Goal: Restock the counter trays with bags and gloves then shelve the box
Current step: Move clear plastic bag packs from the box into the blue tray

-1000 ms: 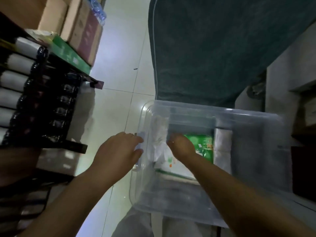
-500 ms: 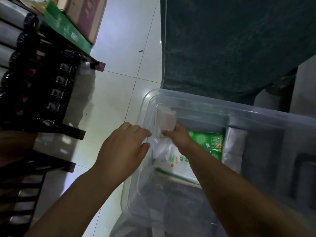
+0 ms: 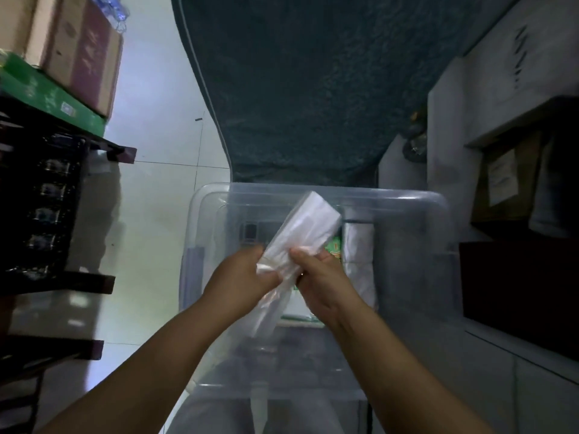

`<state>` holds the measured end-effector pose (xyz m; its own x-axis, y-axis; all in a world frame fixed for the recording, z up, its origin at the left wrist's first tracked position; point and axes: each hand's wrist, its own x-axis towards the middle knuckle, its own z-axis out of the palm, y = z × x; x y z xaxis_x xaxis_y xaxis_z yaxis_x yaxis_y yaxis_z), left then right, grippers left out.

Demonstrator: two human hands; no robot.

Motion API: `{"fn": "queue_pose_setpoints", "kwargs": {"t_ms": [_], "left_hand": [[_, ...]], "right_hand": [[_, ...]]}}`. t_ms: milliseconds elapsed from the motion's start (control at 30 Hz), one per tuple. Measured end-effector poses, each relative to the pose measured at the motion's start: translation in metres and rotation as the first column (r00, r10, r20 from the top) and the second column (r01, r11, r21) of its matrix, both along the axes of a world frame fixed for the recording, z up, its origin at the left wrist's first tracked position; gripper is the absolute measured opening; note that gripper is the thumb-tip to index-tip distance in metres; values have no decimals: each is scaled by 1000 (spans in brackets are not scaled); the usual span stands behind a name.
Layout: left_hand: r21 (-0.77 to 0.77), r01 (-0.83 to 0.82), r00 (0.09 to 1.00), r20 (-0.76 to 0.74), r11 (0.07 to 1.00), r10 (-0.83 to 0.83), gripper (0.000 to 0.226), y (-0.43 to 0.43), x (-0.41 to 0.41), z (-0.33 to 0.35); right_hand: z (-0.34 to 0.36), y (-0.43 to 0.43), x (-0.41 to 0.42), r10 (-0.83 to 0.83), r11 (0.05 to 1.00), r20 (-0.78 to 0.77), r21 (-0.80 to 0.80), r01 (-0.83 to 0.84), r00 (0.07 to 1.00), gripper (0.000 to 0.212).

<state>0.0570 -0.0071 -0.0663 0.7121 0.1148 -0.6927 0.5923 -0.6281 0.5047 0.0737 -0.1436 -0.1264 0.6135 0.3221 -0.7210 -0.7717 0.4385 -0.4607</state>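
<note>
A clear plastic storage box (image 3: 416, 202) stands on the floor in front of me. Above it I hold a packet of clear plastic bags (image 3: 308, 223), tilted up to the right. My left hand (image 3: 241, 277) grips the packet's lower end, and my right hand (image 3: 319, 277) pinches it from the right side. Inside the box lie a green printed packet (image 3: 333, 245) and a white bundle (image 3: 358, 249), both partly hidden by my hands and the packet.
A dark shelf rack (image 3: 56, 214) with rows of bottles stands at the left, cardboard boxes (image 3: 75, 48) and a green carton (image 3: 47, 95) on top. A dark green counter (image 3: 313, 83) rises behind the box. Dark shelving and a brown box (image 3: 504, 180) are at the right.
My right hand has lifted the packet of bags out of the box. My left hand let go of the box rim and took hold of the packet's lower end.
</note>
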Motion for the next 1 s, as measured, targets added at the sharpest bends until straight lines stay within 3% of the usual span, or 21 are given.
{"fn": "queue_pose_setpoints", "kwargs": {"t_ms": [67, 100, 167, 233, 400, 500, 600, 733, 1000], "left_hand": [[67, 27, 1000, -2, 997, -27, 26, -10, 0, -4], [106, 44, 999, 2, 993, -45, 25, -12, -1, -7], [160, 52, 998, 18, 986, -56, 24, -13, -2, -11], [205, 55, 997, 45, 977, -66, 18, -10, -3, -16], [249, 58, 993, 85, 967, -81, 4, -6, -4, -28], [250, 51, 993, 87, 967, -75, 2, -5, -6, -37], [241, 60, 994, 77, 969, -80, 2, -5, -5, -45], [225, 53, 995, 76, 973, -71, 4, -4, -4, -49], [231, 47, 995, 74, 972, -66, 4, 2, -1, -43]], "right_hand": [[-4, -16, -3, 41, 974, 15, -224, -37, 999, 8], [-12, -26, -5, 84, 913, 30, -403, -65, 996, 4], [-37, -54, -9, 149, 663, 32, -745, -76, 988, 8], [-67, -83, -13, 186, 435, -47, -892, -125, 981, 23], [-129, -113, -16, 426, 76, -283, -935, -346, 859, 47], [-146, -108, -12, 518, -77, -352, -927, -367, 779, 57], [-153, -106, -12, 577, -221, -455, -886, -407, 678, 80], [-159, -114, -16, 615, -335, -456, -890, -310, 644, 69], [-150, -115, -17, 616, -311, -400, -915, -256, 679, 50]]}}
